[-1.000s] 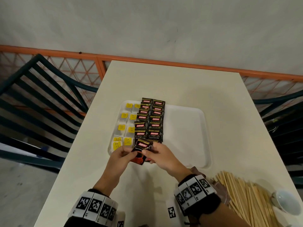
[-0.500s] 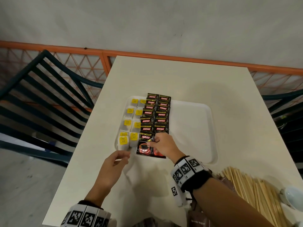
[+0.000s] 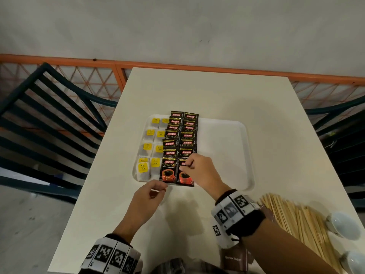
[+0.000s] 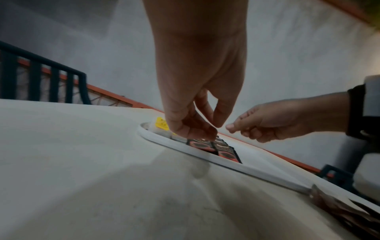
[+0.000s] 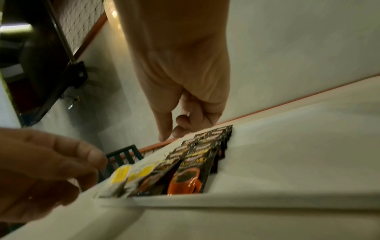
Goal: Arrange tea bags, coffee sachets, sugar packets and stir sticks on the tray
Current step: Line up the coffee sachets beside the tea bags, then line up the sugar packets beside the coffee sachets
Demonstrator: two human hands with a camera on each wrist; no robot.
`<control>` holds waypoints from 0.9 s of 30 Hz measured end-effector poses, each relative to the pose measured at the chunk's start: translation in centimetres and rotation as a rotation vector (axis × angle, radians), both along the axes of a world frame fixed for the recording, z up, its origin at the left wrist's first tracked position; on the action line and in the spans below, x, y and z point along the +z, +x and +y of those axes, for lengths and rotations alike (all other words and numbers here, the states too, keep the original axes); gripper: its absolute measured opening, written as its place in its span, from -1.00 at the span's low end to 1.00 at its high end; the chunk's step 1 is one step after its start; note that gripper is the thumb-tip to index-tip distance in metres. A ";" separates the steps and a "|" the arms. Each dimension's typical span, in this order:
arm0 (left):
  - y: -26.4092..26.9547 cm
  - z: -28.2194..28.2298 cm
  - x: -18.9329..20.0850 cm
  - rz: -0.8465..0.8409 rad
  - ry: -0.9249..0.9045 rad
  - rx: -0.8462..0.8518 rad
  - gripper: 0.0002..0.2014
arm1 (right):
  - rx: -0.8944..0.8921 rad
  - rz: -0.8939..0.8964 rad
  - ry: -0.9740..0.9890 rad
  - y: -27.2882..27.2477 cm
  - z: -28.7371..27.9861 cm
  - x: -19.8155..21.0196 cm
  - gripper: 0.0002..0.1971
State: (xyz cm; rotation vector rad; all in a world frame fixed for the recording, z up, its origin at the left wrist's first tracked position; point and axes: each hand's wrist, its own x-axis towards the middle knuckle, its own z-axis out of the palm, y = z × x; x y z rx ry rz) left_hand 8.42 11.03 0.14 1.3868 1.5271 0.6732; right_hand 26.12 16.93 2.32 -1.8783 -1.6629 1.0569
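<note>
The right hand (image 3: 199, 171) pinches the near sachet (image 3: 185, 175) on the tray (image 3: 227, 151), squaring its row; the left hand (image 3: 150, 196) hovers, fingers loosely curled, empty.

Dim light, soft shadows, blurred wrist views

A cream table (image 3: 207, 91) stood with its far edge against an orange rail (image 3: 59, 60) with a lattice of thin orange wire below it. Behind the rail rose a plain, pale grey wall (image 3: 177, 26) with a few dark marks. Dark slatted chairs flanked the table, one at the left (image 3: 49, 107) and one at the right (image 3: 339, 123). Grey floor (image 3: 29, 224) showed at lower left. The light was dim and even.
</note>
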 end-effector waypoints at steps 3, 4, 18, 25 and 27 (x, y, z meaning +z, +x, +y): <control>2.0 -0.1 0.3 0.045 0.040 -0.129 -0.80 | 0.071 -0.057 0.043 3.8 -2.4 1.2 -0.85; 2.8 -0.2 0.3 0.062 0.042 -0.179 -0.81 | 0.078 -0.094 0.049 5.3 -3.4 1.4 -0.87; 13.9 -2.1 -0.4 0.298 0.253 -0.756 -0.59 | 0.232 -0.677 -0.192 16.8 -13.8 -1.1 -0.20; 17.2 -1.6 -0.5 0.597 0.296 -1.009 -0.30 | 0.234 -0.760 -0.065 16.0 -13.8 -0.9 -0.50; 17.6 -1.6 -0.8 0.659 0.272 -1.045 -0.25 | 0.273 -0.771 -0.036 15.3 -13.9 -0.9 -0.60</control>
